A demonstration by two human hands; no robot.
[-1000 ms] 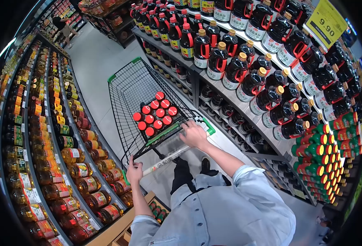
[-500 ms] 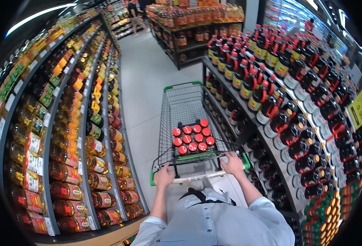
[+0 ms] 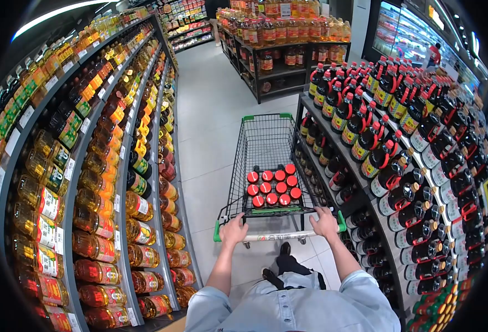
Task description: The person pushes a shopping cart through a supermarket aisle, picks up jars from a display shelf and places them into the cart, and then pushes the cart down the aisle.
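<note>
My left hand (image 3: 233, 229) is closed on the left part of the push handle of a shopping cart (image 3: 263, 138). Toward the handle's right end, my right hand (image 3: 325, 222) grips the same bar, its thumb side facing inward. The cart is black wire mesh with green corners. Several red-lidded jars (image 3: 272, 187) stand upright in a tight block inside it, near the handle. Their sides are mostly hidden from above. Between my hands the pale handle bar (image 3: 280, 236) carries printed writing.
Shelves of oil bottles (image 3: 97, 243) line the left side. Close on the cart's right stands a shelf of dark red-capped bottles (image 3: 360, 138). Ahead is a black display rack (image 3: 280, 72) with more oil bottles. The tiled aisle floor (image 3: 202, 110) runs forward between them. A person (image 3: 434, 55) is far right.
The cart and both hands sit further right in the view, still joined. The display rack ahead looks nearer. My dark shoes now show below the handle. The person far down the aisle is nearly out of view.
</note>
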